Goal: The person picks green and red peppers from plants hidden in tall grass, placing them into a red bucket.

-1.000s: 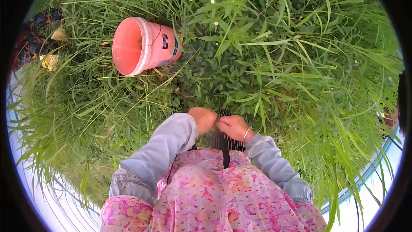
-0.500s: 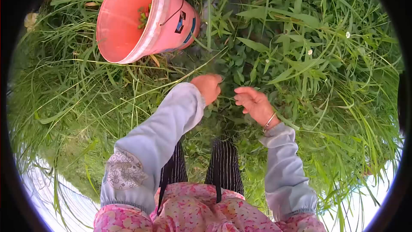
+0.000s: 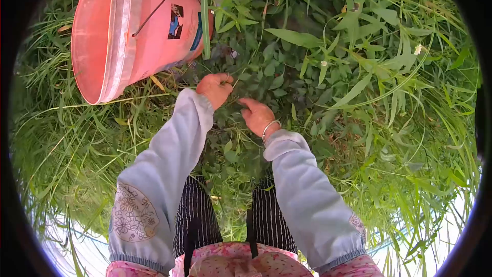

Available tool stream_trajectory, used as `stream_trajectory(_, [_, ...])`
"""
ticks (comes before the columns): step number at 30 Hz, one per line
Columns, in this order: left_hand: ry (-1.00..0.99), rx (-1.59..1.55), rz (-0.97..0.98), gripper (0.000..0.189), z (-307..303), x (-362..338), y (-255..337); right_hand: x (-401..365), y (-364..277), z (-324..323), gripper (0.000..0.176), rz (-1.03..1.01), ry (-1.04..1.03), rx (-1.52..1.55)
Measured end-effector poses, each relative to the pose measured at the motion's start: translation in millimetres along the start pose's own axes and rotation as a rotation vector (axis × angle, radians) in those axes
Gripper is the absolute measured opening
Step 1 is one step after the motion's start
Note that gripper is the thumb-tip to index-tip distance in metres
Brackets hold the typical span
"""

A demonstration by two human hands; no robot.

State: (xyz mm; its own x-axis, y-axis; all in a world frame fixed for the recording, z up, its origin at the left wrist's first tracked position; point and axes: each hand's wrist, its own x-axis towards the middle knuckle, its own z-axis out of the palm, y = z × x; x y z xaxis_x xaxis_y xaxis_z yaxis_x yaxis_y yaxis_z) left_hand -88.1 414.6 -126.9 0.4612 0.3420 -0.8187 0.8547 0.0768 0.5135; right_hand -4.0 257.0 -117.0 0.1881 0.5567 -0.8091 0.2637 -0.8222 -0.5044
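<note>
Head view: left hand (image 3: 216, 88) curled shut, right hand (image 3: 258, 114) half bent, grip unclear. Both are in the low leafy plant (image 3: 277, 79). Pink bucket (image 3: 128, 31) lies tipped near the left hand. Tall grass (image 3: 410, 123) crowds round, one blade crossing the bucket.

Dark sticker (image 3: 176, 21) on the pink bucket (image 3: 148, 46): blue and white shapes, the wording too small for you to read
Blue sticker (image 3: 198, 31) just beside it: curves out of your view, unreadable
Left sleeve patch (image 3: 134, 213): stitched flowers, no letters you can read
</note>
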Motion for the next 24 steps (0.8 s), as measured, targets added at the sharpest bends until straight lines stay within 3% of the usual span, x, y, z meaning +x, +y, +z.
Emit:
stream_trajectory(2, [0.095,-0.515,-0.267,0.029,-15.3,18.1,9.1,-11.4,8.1,5.1,0.034,-0.04,0.033,0.013])
stream_trajectory(4, [0.308,-0.119,0.03,0.023,-5.4,103.2,-53.8,-13.9,16.4,8.2,0.034,-0.072,0.065,0.061])
stream_trajectory(6, [0.465,0.535,0.373,0.017,-2.3,125.3,-60.3,-11.4,22.1,11.4,0.034,-0.096,0.093,0.151])
stream_trajectory(7, [0.504,0.989,0.565,0.014,-10.2,104.6,-24.2,-11.2,19.2,10.0,0.032,-0.104,0.115,0.179])
stream_trajectory(9, [0.217,1.31,0.56,0.01,-4.8,119.8,-10.3,-9.5,15.0,8.9,0.03,-0.127,0.126,0.203])
stream_trajectory(11, [0.304,1.509,0.585,0.01,0.1,136.8,-8.3,-9.1,13.9,10.1,0.028,-0.14,0.136,0.21])
stream_trajectory(15, [0.169,1.772,0.611,0.013,28.9,200.9,-62.7,-8.9,17.0,11.0,0.023,-0.09,0.132,0.378])
stream_trajectory(17, [0.114,1.585,0.519,0.013,31.7,197.6,-64.6,-6.3,21.5,2.1,0.021,-0.044,0.101,0.547])
stream_trajectory(20, [0.14,0.856,0.238,0.016,10.1,167.8,-31.8,-4.7,17.8,-28.2,0.02,0.135,0.151,1.078])
stream_trajectory(23, [0.154,0.126,-0.029,0.029,-14.1,132.7,3.9,-0.8,19.6,-56.9,0.019,0.198,0.254,1.187])
stream_trajectory(24, [0.207,0.046,0.019,0.03,-15.2,129.9,-3.0,2.2,19.7,-64.5,0.02,0.213,0.276,1.205])
